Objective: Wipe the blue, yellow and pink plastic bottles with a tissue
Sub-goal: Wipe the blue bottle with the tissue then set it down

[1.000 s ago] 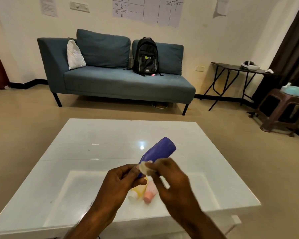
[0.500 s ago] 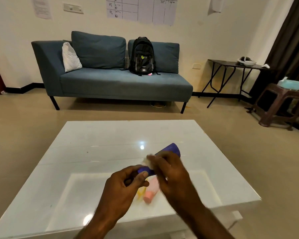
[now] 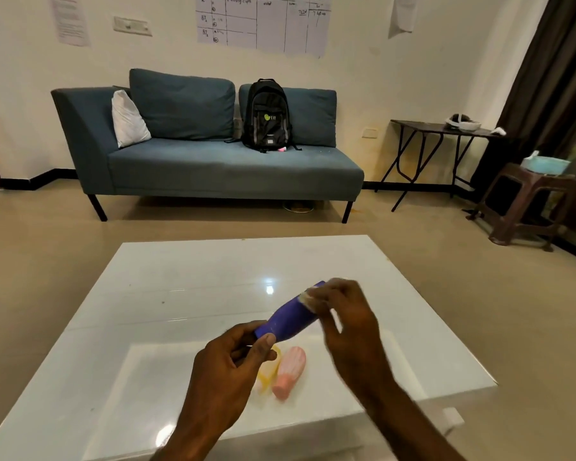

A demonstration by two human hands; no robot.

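The right hand (image 3: 343, 314) is blurred and hides most of the tissue (image 3: 308, 299) and the far end of the blue bottle (image 3: 288, 319). The left hand (image 3: 228, 367) covers most of the yellow bottle (image 3: 268, 377).

Ahead of you a black backpack (image 3: 268, 115) and white pillow (image 3: 127, 120) sit on the blue sofa (image 3: 213, 168). A folding table (image 3: 443, 129) stands at its right end.

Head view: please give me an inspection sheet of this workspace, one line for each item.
Surface: white glossy table, reflecting lamps.
Job's things: blue bottle held tilted above table; pink bottle and yellow bottle lying side by side; tissue at blue bottle's far end.
Clutter: nothing seen.
Grippers: left hand holds blue bottle's near end; right hand presses tissue.
Cables: nothing seen.
Surroundings: sofa with backpack, folding table, stool.
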